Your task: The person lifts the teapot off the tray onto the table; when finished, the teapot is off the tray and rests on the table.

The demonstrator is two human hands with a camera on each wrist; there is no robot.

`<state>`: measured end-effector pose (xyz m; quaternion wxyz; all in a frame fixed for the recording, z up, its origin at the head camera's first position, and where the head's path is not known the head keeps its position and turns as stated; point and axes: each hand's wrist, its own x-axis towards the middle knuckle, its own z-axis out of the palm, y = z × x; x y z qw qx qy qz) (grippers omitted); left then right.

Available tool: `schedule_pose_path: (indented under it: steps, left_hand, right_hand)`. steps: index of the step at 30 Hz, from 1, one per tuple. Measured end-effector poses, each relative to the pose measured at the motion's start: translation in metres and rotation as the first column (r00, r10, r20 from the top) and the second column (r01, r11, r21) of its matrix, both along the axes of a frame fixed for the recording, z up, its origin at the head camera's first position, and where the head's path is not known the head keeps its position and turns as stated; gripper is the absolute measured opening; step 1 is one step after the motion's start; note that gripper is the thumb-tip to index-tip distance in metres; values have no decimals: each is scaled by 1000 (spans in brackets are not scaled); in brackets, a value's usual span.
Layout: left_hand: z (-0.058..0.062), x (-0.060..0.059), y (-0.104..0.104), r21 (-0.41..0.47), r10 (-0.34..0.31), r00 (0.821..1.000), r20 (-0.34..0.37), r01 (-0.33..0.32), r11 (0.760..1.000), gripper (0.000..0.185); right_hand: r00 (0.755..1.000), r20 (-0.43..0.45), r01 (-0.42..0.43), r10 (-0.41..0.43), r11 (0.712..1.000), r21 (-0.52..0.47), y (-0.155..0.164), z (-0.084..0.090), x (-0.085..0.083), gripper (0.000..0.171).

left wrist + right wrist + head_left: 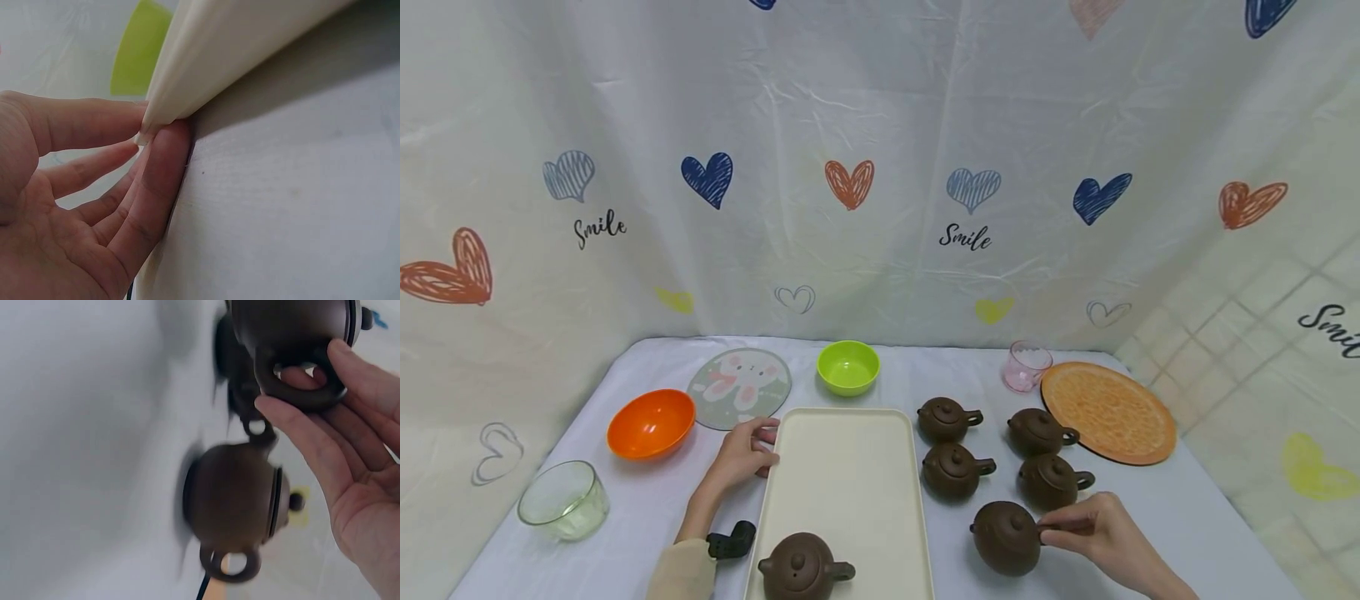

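My left hand (741,457) pinches the left rim of a cream rectangular tray (848,483); the left wrist view has the thumb and fingers at the tray's edge (187,69). A dark brown teapot (801,565) rests near the tray's front end, handle to the right. My right hand (1105,535) holds another brown teapot (1006,537) by its loop handle (300,397), and that teapot appears raised off the table, right of the tray. Behind it stand several matching teapots, among them one close to my right hand (1049,482).
On the left are an orange bowl (651,425), a glass bowl (565,502) and a round rabbit-patterned mat (718,387). A green bowl (848,368) stands behind the tray. At the back right, a pink cup (1027,368) is beside a round orange-tan mat (1112,412).
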<state>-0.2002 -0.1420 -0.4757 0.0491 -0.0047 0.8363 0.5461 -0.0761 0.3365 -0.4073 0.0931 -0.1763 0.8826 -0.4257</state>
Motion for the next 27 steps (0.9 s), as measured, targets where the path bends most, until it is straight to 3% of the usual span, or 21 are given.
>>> schedule_pose_path:
  steps: [10,17,27]
  left_hand:
    - [1,0,-1,-1,-1,1000,0,1,1000,50]
    - [0,0,-1,23,-7,1000,-8,7,1000,51]
    - [0,0,-1,16,-7,1000,-5,7,1000,51]
  right_hand:
    - [1000,-19,0,0,1000,1,35,-7,6,17]
    - [998,47,49,-52,996,80,55,-6,7,23]
    - [978,182,88,-106,991,105,69,-9,10,29]
